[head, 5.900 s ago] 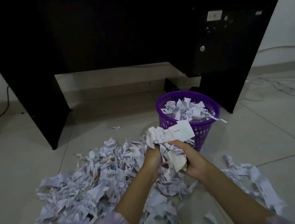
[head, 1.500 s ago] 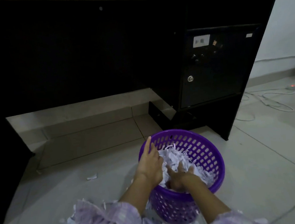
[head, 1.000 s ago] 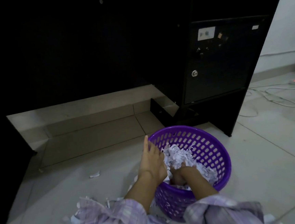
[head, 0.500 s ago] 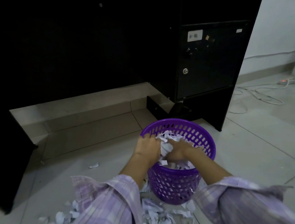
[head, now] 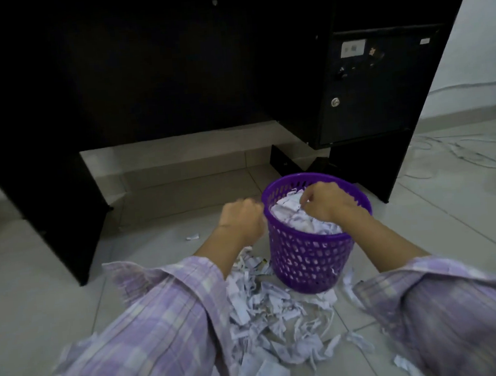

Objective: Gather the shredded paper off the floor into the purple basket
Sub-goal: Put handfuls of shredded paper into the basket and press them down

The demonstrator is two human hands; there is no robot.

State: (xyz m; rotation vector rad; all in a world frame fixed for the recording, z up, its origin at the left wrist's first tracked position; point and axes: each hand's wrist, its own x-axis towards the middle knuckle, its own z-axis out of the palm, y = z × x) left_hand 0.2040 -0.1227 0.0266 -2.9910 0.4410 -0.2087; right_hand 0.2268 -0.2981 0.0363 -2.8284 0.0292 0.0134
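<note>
Fingers [head: 307, 196] of our right hand [head: 324, 203] curl over shredded paper [head: 296, 218] filling the purple basket [head: 310, 257] at frame centre; our left hand [head: 242, 218], beside the rim, looks clenched, blurred.

Dim, cool-toned exposure throughout; no direct light source is seen. The desk [head: 156, 85] is rendered near-black, detail in its panels lost to shadow. The floor tiles [head: 442, 230] are lit softly and evenly, with no glare and only faint shadows. Motion blur is seen on the sleeves [head: 152, 340] at the bottom edge. Wide-angle distortion is noted: desk sides lean outward toward the frame corners.
</note>
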